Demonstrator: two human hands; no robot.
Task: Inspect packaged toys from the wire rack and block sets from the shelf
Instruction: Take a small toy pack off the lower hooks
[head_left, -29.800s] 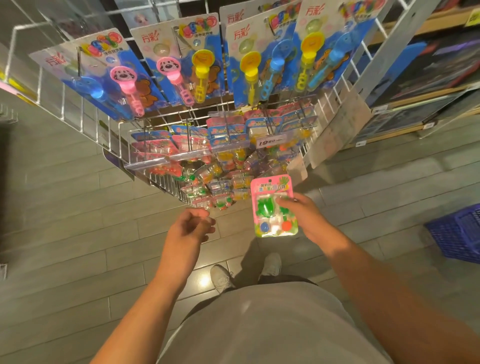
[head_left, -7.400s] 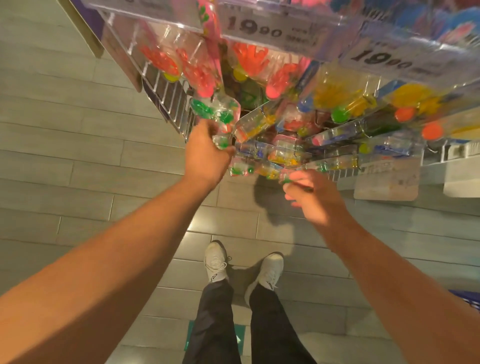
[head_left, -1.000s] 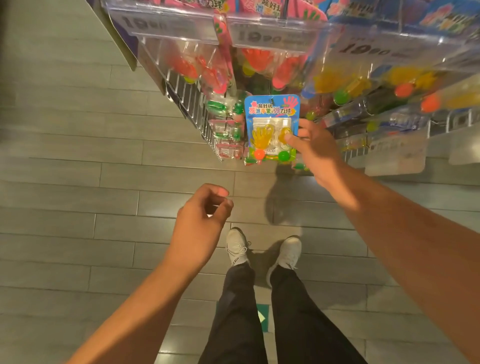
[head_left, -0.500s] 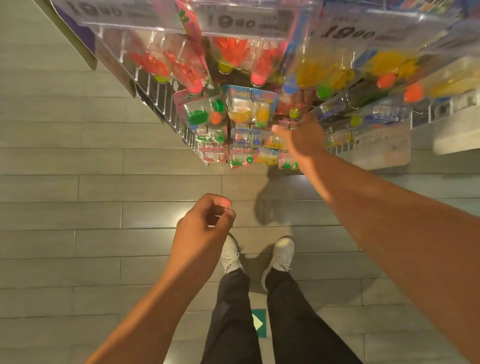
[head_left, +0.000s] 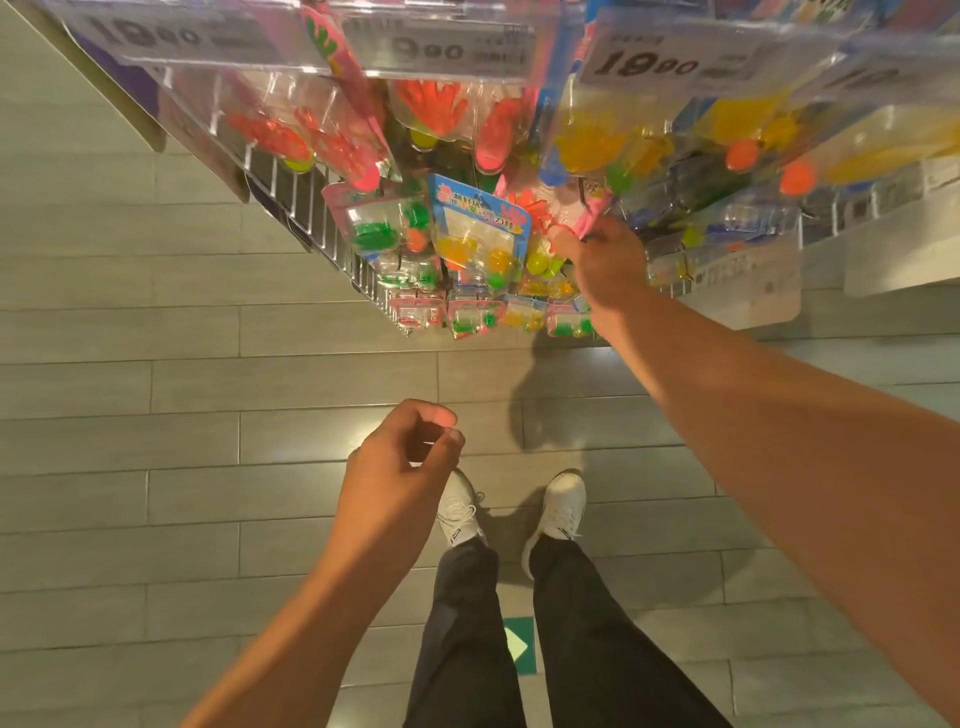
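Note:
The wire rack hangs full of packaged toys right in front of me. My right hand reaches up into them and pinches a pink-carded pack with an orange toy hand. Just left of it hangs the blue-carded pack with yellow toy hands, and a pink pack with green toys hangs further left. My left hand floats lower, over the floor, with fingers loosely curled and nothing in it.
Clear price strips reading 19.90 run across the top of the rack. Smaller packs hang on the lowest pegs. A white shelf edge is at the right. My white shoes stand on grey floor planks.
One second ago my right hand held the blue-carded pack out in front; that pack now hangs on the rack and the hand has shifted right onto a pink-carded pack. The left hand stayed put.

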